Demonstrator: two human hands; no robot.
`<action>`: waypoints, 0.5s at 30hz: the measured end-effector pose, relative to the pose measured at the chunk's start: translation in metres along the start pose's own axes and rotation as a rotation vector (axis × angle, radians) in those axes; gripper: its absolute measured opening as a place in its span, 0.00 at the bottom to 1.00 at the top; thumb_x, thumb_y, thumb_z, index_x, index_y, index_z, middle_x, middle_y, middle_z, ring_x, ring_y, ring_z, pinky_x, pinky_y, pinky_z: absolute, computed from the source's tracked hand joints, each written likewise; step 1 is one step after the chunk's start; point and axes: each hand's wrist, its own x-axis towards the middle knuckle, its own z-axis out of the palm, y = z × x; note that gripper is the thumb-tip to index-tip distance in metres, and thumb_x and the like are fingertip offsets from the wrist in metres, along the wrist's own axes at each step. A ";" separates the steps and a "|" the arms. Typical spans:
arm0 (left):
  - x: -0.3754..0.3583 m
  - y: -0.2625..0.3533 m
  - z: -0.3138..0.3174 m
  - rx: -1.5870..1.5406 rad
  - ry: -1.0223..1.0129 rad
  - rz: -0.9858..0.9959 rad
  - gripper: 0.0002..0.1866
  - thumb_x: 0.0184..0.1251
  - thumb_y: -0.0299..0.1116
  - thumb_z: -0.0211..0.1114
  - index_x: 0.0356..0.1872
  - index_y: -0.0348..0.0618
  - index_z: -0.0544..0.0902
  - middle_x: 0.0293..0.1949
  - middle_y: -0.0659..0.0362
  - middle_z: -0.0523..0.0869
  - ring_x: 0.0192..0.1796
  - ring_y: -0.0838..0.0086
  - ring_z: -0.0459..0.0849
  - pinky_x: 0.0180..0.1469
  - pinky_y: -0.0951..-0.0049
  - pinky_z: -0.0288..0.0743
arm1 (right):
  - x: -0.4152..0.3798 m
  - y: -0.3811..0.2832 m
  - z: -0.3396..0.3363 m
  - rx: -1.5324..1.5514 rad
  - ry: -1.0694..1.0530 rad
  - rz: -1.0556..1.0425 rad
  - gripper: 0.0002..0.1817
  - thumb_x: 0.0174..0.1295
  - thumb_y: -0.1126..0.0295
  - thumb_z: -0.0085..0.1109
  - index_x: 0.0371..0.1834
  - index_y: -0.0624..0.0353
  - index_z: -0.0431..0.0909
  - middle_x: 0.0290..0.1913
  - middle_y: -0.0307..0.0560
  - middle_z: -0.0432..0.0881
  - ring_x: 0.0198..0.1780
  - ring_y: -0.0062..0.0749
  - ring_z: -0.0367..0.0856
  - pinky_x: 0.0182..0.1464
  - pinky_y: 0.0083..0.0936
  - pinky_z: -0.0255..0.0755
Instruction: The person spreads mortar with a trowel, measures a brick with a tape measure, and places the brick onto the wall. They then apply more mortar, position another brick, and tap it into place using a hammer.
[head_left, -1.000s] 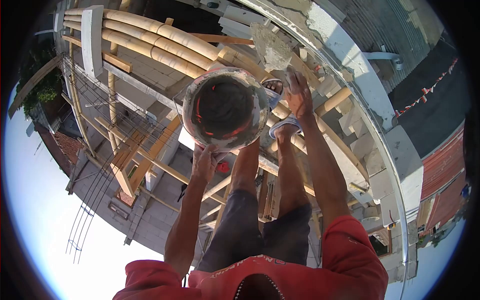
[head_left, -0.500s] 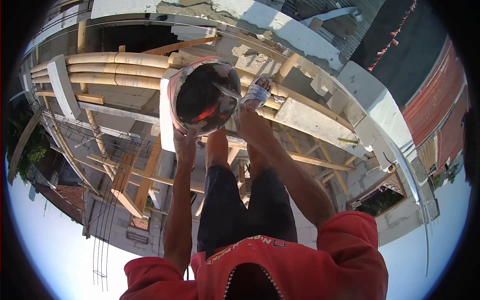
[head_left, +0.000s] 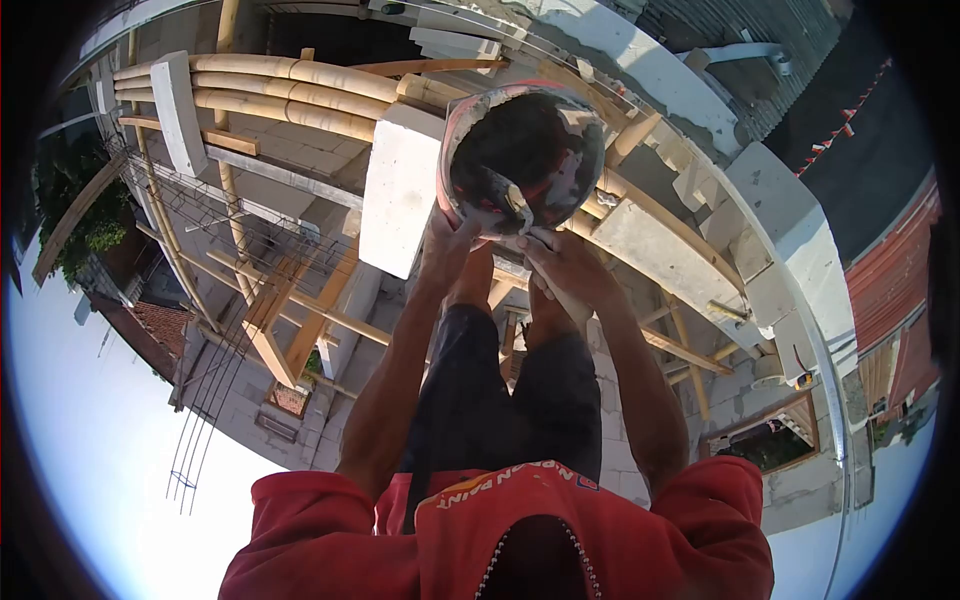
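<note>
A mortar-smeared bucket [head_left: 585, 178] is tilted so that its dark, partly reddish inside faces me. My left hand [head_left: 450, 246] grips the near left side of its rim, thumb on the edge. In my right hand [head_left: 570, 268], fingers wrapped round the handle, is a trowel [head_left: 510, 200] whose blade reaches into the bucket over the near rim. The blade's tip is hard to make out against the dark inside. Just left of the bucket lies a white block [head_left: 398, 195], across the line of bamboo poles [head_left: 285, 88].
Under me are bamboo and timber scaffold members, with a pale board [head_left: 660, 245] to the right. Wooden planks [head_left: 290, 330] and thin steel rods [head_left: 215, 435] lie lower left. A concrete wall top [head_left: 790, 215] curves along the right. A tape measure [head_left: 803, 380] sits near it.
The bucket has shifted right in view, and my left hand with it. My right hand has come round to the near rim, and the trowel now enters from there. The foot by the bucket is hidden.
</note>
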 end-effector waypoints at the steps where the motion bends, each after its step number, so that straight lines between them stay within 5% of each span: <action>1: 0.002 -0.003 0.000 0.037 -0.008 -0.004 0.21 0.64 0.28 0.63 0.56 0.30 0.74 0.49 0.51 0.84 0.51 0.69 0.87 0.53 0.70 0.86 | 0.003 0.001 0.002 0.040 -0.029 -0.017 0.20 0.77 0.54 0.52 0.50 0.62 0.79 0.22 0.36 0.75 0.19 0.19 0.76 0.24 0.21 0.70; 5: 0.013 -0.010 -0.006 0.247 -0.022 -0.026 0.22 0.65 0.29 0.64 0.58 0.30 0.74 0.49 0.50 0.84 0.52 0.68 0.88 0.52 0.71 0.86 | -0.004 0.001 -0.004 0.405 -0.126 0.072 0.20 0.79 0.53 0.50 0.47 0.61 0.77 0.24 0.38 0.76 0.18 0.19 0.71 0.21 0.20 0.68; 9: 0.012 0.001 -0.010 -0.208 -0.058 -0.035 0.25 0.68 0.27 0.62 0.63 0.30 0.68 0.54 0.47 0.82 0.55 0.63 0.87 0.52 0.68 0.88 | -0.017 0.033 -0.028 0.888 -0.361 0.062 0.21 0.79 0.57 0.50 0.60 0.64 0.72 0.34 0.43 0.77 0.20 0.18 0.71 0.19 0.19 0.69; 10: 0.010 0.005 -0.012 -0.265 -0.037 -0.057 0.26 0.69 0.26 0.62 0.65 0.31 0.66 0.55 0.46 0.81 0.55 0.61 0.87 0.53 0.67 0.88 | -0.019 0.030 -0.026 0.919 -0.323 0.021 0.24 0.80 0.58 0.49 0.68 0.65 0.69 0.36 0.45 0.78 0.22 0.18 0.73 0.20 0.18 0.70; 15: 0.018 -0.010 -0.031 -0.412 0.031 -0.077 0.27 0.70 0.22 0.58 0.68 0.32 0.61 0.60 0.42 0.79 0.59 0.56 0.86 0.58 0.59 0.88 | 0.015 -0.015 -0.003 0.719 -0.064 -0.219 0.28 0.77 0.58 0.54 0.72 0.64 0.67 0.37 0.45 0.77 0.23 0.22 0.75 0.22 0.21 0.72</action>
